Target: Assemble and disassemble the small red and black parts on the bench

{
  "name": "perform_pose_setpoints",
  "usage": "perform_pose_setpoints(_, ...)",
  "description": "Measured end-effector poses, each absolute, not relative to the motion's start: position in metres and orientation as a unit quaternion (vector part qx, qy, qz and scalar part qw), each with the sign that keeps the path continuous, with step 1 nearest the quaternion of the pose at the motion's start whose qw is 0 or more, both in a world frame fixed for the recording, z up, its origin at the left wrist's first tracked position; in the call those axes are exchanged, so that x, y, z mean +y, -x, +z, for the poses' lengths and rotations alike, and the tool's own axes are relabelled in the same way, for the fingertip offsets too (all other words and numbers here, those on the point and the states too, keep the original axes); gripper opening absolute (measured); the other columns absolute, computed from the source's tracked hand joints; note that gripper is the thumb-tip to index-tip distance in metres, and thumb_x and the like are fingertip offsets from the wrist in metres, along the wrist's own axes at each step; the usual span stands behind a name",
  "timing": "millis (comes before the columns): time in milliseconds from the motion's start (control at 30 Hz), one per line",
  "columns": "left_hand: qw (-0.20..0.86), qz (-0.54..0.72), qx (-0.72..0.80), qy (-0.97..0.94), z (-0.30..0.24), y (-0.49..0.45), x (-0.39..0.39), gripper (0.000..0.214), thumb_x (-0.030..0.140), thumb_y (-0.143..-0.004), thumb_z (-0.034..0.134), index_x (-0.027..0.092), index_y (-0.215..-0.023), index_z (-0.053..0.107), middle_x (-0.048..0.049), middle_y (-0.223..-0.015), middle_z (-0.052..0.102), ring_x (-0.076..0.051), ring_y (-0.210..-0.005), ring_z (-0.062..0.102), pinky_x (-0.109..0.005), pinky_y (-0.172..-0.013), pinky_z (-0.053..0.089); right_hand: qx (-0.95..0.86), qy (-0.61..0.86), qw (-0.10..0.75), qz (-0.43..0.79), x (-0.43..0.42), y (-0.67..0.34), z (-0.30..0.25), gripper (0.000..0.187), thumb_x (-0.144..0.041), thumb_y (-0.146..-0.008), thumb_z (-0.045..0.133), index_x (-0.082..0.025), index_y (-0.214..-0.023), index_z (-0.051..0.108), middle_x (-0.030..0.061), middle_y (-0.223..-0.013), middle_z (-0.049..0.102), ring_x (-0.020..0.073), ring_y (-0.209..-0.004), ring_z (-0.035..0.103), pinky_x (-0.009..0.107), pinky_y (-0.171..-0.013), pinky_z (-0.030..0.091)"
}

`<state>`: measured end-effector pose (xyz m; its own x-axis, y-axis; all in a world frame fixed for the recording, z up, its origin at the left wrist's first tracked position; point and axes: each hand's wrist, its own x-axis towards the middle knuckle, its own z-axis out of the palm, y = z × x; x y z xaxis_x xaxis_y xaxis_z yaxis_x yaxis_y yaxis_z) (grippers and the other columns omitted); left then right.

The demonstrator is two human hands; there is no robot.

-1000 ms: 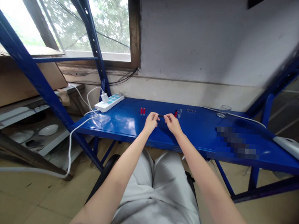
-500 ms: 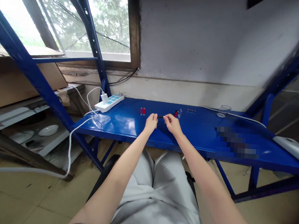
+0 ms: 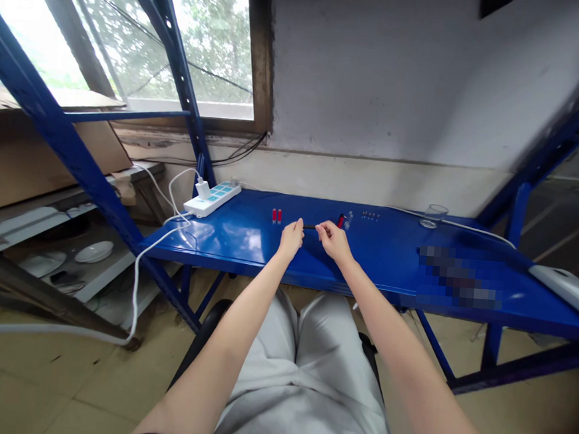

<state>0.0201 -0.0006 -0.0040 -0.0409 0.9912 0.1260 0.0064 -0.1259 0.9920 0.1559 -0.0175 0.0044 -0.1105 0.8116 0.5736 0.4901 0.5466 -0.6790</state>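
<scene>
Between my two hands, over the blue table (image 3: 237, 240), a thin black rod (image 3: 309, 227) is held about level. My left hand (image 3: 292, 238) is closed in a pinch around its left end. Fingers of my right hand (image 3: 335, 241) pinch the other end. What kind of rod it is cannot be made out. Just behind my right hand are a small red-and-black piece (image 3: 340, 220) and a small clear piece (image 3: 349, 220). Two small red cylinders with clear ends (image 3: 276, 215) are on the tabletop, left of and beyond my left hand.
A white power strip (image 3: 213, 199) with a plug and cable lies at the table's left end. Several tiny pieces (image 3: 370, 216) sit in rows at the back. A clear glass (image 3: 434, 216) and a blurred-out dark object (image 3: 458, 277) are to the right. Blue metal posts frame the table.
Both hands stay almost in place, still on the thin black rod. My left hand has shifted very slightly to the left.
</scene>
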Motion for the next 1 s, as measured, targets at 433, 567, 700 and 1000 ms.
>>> perform_pose_setpoints(433, 0.477, 0.562, 0.446, -0.507, -0.004, -0.019, 0.000, 0.041, 0.052, -0.082, 0.042, 0.017, -0.060, 0.038, 0.0061, -0.047, 0.034, -0.003, -0.033, 0.031, -0.018, -0.034, 0.023, -0.731, 0.442, 0.492, 0.170, -0.014, -0.158, 0.001, 0.030, -0.048, -0.084, 0.040, -0.021, -0.077, 0.051, 0.0008, -0.060, 0.054, 0.0136, -0.051, 0.048, 0.026, -0.052, 0.037)
perform_pose_setpoints(567, 0.452, 0.558, 0.450, -0.531, -0.004, -0.019, 0.000, 0.034, 0.044, -0.085, 0.040, 0.017, -0.066, 0.042, 0.0059, -0.052, 0.040, -0.003, -0.033, 0.034, -0.018, -0.034, 0.025, -0.725, 0.429, 0.502, 0.193, -0.009, -0.159, -0.004, 0.029, -0.046, -0.082, 0.043, -0.020, -0.090, 0.052, 0.0030, -0.073, 0.058, 0.0143, -0.058, 0.052, 0.027, -0.056, 0.040)
perform_pose_setpoints(700, 0.443, 0.559, 0.447, -0.539, -0.003, -0.020, -0.001, 0.015, 0.027, -0.086, 0.042, 0.016, -0.077, 0.046, 0.0053, -0.061, 0.048, -0.001, -0.034, 0.038, -0.016, -0.036, 0.029, -0.716, 0.437, 0.507, 0.198, -0.007, -0.159, -0.006, 0.031, -0.045, -0.081, 0.045, -0.020, -0.097, 0.051, 0.0040, -0.081, 0.058, 0.0127, -0.056, 0.052, 0.026, -0.055, 0.041)
perform_pose_setpoints(1000, 0.458, 0.567, 0.417, -0.543, -0.002, -0.020, -0.001, 0.011, 0.014, -0.082, 0.043, 0.015, -0.091, 0.049, -0.0012, -0.078, 0.059, -0.002, -0.037, 0.046, -0.016, -0.039, 0.034, -0.715, 0.486, 0.477, 0.158, -0.007, -0.162, -0.005, 0.030, -0.047, -0.087, 0.035, -0.022, -0.086, 0.052, 0.0011, -0.066, 0.058, 0.0151, -0.058, 0.054, 0.026, -0.057, 0.038)
